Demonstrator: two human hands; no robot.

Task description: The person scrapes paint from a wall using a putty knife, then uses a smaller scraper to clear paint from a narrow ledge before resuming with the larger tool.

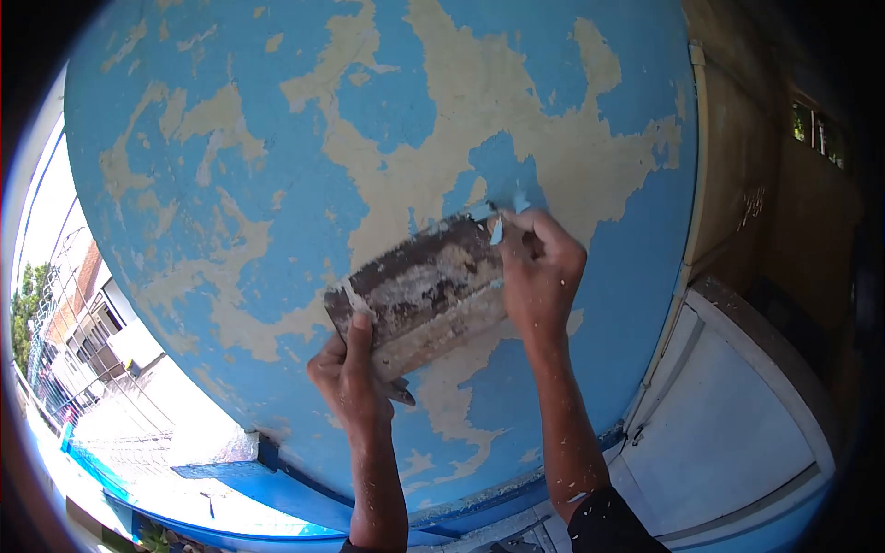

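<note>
A wide, paint-crusted scraper blade (419,286) lies flat against a blue wall (277,120) whose paint has peeled off in large cream patches. My left hand (350,373) grips the blade's lower left end, thumb pressed on its face. My right hand (537,267) holds the upper right end, fingers curled over the edge. A loose flake of blue paint (518,201) curls up just above my right fingers.
A blue ledge (230,465) runs along the foot of the wall. To the right stand a vertical pipe (698,157) and a white door (737,415). At far left, sunlit ground, a fence and buildings (83,323) lie well below.
</note>
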